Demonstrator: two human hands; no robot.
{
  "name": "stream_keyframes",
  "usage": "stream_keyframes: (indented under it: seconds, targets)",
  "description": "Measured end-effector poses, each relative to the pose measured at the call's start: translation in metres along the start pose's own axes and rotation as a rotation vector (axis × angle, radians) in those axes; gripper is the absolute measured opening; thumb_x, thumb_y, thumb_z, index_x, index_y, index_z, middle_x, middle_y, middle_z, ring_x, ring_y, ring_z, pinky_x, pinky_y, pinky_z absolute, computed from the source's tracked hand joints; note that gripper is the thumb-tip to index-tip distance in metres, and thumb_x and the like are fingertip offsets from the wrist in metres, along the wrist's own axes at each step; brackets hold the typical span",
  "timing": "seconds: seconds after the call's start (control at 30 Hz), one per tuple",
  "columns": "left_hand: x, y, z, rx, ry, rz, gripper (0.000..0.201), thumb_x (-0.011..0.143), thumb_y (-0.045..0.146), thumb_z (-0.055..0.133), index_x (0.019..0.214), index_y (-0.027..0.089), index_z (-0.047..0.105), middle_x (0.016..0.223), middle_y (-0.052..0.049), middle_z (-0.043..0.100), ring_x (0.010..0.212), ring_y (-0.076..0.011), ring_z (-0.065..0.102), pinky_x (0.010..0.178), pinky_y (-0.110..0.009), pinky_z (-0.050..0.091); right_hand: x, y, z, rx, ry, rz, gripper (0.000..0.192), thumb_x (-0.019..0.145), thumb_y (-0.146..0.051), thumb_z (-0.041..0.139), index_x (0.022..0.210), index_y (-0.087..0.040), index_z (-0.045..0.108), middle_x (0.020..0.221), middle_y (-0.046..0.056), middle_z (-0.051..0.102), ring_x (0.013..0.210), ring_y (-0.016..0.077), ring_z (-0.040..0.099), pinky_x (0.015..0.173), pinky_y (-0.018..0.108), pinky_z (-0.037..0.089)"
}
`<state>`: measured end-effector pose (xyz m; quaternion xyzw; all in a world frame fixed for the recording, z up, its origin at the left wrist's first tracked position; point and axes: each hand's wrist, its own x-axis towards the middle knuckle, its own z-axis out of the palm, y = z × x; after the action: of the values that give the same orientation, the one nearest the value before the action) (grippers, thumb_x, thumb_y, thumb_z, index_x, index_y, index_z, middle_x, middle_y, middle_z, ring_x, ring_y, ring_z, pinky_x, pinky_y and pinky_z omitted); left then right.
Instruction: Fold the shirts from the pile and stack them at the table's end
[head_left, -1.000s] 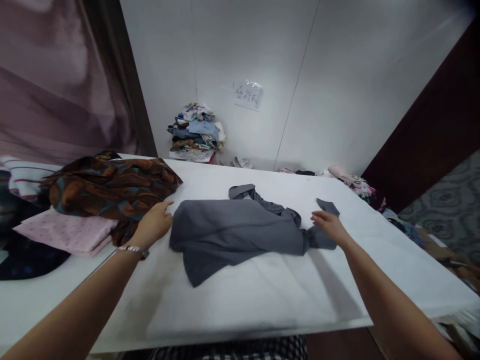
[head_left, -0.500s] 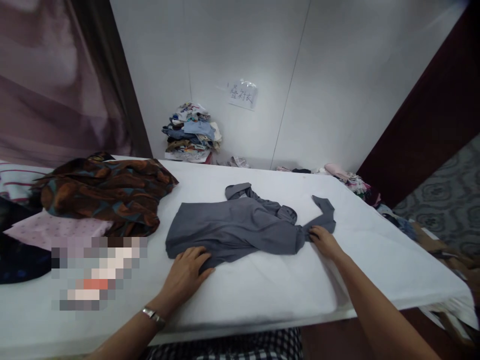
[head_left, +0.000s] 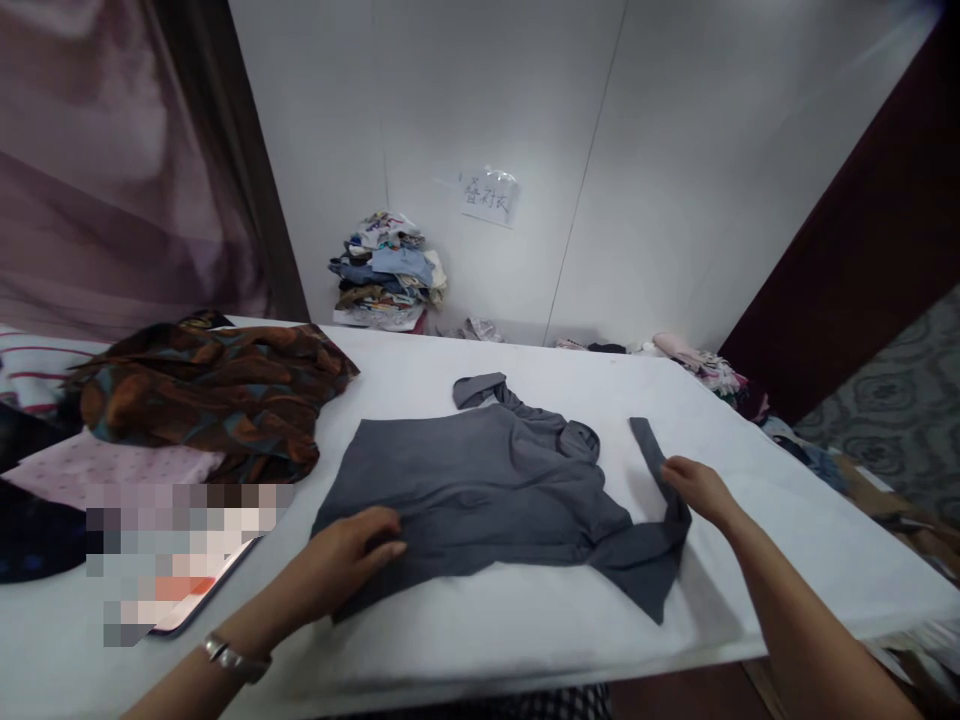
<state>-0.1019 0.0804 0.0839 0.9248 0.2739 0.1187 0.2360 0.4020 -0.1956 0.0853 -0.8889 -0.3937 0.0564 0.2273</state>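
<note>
A dark grey shirt (head_left: 450, 490) lies spread on the white table, its hem to the left and its collar to the right. My left hand (head_left: 349, 560) rests over the near corner of the hem, thumb apart from the fingers, which partly hide the cloth. Pinched in my right hand (head_left: 697, 490) is the near sleeve, lifted off the table at the right and bent, with its end sticking up past my fingers. The far sleeve lies bunched and curved along the shirt's far side.
Left of the shirt lie a brown patterned garment (head_left: 217, 395), a pink dotted cloth (head_left: 112, 465) and a flat, pixelated device (head_left: 202, 600). A tall pile of folded clothes (head_left: 390, 270) stands at the back, below a paper sign (head_left: 489, 197). More clothes (head_left: 705, 365) line the table's right edge.
The shirt's near side has come towards me and lies flatter and wider. My right hand has moved right and lifted the sleeve. My left hand has shifted left and nearer.
</note>
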Motion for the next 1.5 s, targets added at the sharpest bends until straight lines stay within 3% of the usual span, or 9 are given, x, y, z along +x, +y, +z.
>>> stream_keyframes:
  seconds: [0.23, 0.43, 0.57, 0.73, 0.9, 1.0, 1.13, 1.27, 1.5]
  targets:
    - [0.084, -0.049, -0.025, 0.256, 0.180, -0.255, 0.052, 0.086, 0.050, 0.039, 0.115, 0.013, 0.060, 0.129, -0.017, 0.058, 0.120, -0.0303, 0.054, 0.102, -0.041, 0.042, 0.078, -0.076, 0.055, 0.162, -0.088, 0.058, 0.059, 0.083, -0.055, 0.050, 0.124, -0.012, 0.060, 0.121, 0.019, 0.065, 0.100, 0.0278, 0.066, 0.079, 0.037, 0.053]
    - [0.131, -0.075, -0.019, 0.436, 0.101, -0.439, 0.050, 0.085, 0.045, 0.042, 0.117, 0.013, 0.061, 0.124, -0.020, 0.060, 0.116, -0.0348, 0.054, 0.089, -0.046, 0.046, 0.124, -0.128, 0.103, -0.010, -0.124, -0.049, 0.047, 0.072, -0.048, 0.068, 0.108, -0.016, 0.069, 0.106, 0.014, 0.071, 0.098, 0.0282, 0.066, 0.083, 0.036, 0.050]
    - [0.147, -0.078, -0.022, 0.508, 0.037, -0.387, 0.032, 0.085, 0.029, 0.042, 0.094, 0.015, 0.068, 0.105, -0.016, 0.067, 0.104, -0.0302, 0.059, 0.083, -0.039, 0.046, 0.135, -0.128, 0.099, -0.039, -0.061, -0.100, 0.023, 0.077, -0.034, 0.061, 0.095, -0.022, 0.071, 0.102, 0.009, 0.072, 0.100, 0.0260, 0.064, 0.085, 0.032, 0.046]
    - [0.190, -0.067, -0.033, 0.481, 0.282, -0.327, 0.034, 0.090, 0.030, 0.039, 0.097, 0.013, 0.067, 0.104, -0.017, 0.066, 0.103, -0.0295, 0.059, 0.084, -0.040, 0.045, 0.159, -0.105, 0.063, 0.040, 0.364, -0.022, 0.041, 0.087, -0.040, 0.042, 0.114, -0.018, 0.064, 0.116, 0.014, 0.065, 0.108, 0.0291, 0.058, 0.093, 0.039, 0.043]
    - [0.223, -0.046, -0.026, 0.346, 0.290, -0.328, 0.039, 0.090, 0.031, 0.044, 0.119, 0.012, 0.060, 0.121, -0.016, 0.063, 0.111, -0.0294, 0.057, 0.090, -0.040, 0.044, 0.156, -0.096, 0.068, 0.118, 0.266, 0.017, 0.052, 0.080, -0.040, 0.052, 0.121, -0.009, 0.060, 0.126, 0.020, 0.060, 0.116, 0.0319, 0.056, 0.099, 0.044, 0.042]
    - [0.197, -0.038, -0.018, 0.314, 0.260, -0.135, 0.033, 0.090, 0.033, 0.044, 0.108, 0.014, 0.064, 0.111, -0.013, 0.066, 0.106, -0.0264, 0.058, 0.092, -0.038, 0.044, 0.118, -0.081, 0.070, 0.189, 0.205, -0.110, 0.041, 0.080, -0.044, 0.051, 0.105, -0.016, 0.068, 0.120, 0.015, 0.065, 0.114, 0.0309, 0.058, 0.097, 0.045, 0.045]
    - [0.118, -0.031, -0.004, 0.197, 0.157, 0.061, 0.036, 0.092, 0.043, 0.041, 0.084, 0.019, 0.066, 0.086, -0.006, 0.067, 0.083, -0.0203, 0.062, 0.080, -0.033, 0.049, 0.036, -0.043, 0.056, 0.275, 0.079, -0.121, 0.039, 0.082, -0.051, 0.053, 0.098, -0.021, 0.072, 0.109, 0.010, 0.071, 0.107, 0.0293, 0.063, 0.093, 0.043, 0.050]
    - [0.041, -0.034, 0.020, 0.116, 0.069, 0.176, 0.038, 0.086, 0.056, 0.051, 0.098, 0.026, 0.070, 0.102, -0.004, 0.069, 0.093, -0.0195, 0.065, 0.083, -0.030, 0.052, -0.034, 0.003, 0.037, 0.191, -0.076, -0.100, 0.041, 0.085, -0.051, 0.052, 0.105, -0.022, 0.072, 0.114, 0.010, 0.070, 0.108, 0.0294, 0.063, 0.096, 0.045, 0.049]
    - [0.004, -0.040, 0.036, 0.247, 0.092, 0.186, 0.050, 0.078, 0.063, 0.058, 0.115, 0.030, 0.068, 0.126, -0.008, 0.064, 0.113, -0.0289, 0.061, 0.094, -0.042, 0.051, -0.065, 0.083, 0.022, 0.023, 0.015, -0.164, 0.041, 0.075, -0.035, 0.050, 0.107, -0.021, 0.072, 0.125, 0.008, 0.065, 0.125, 0.0298, 0.051, 0.110, 0.050, 0.036]
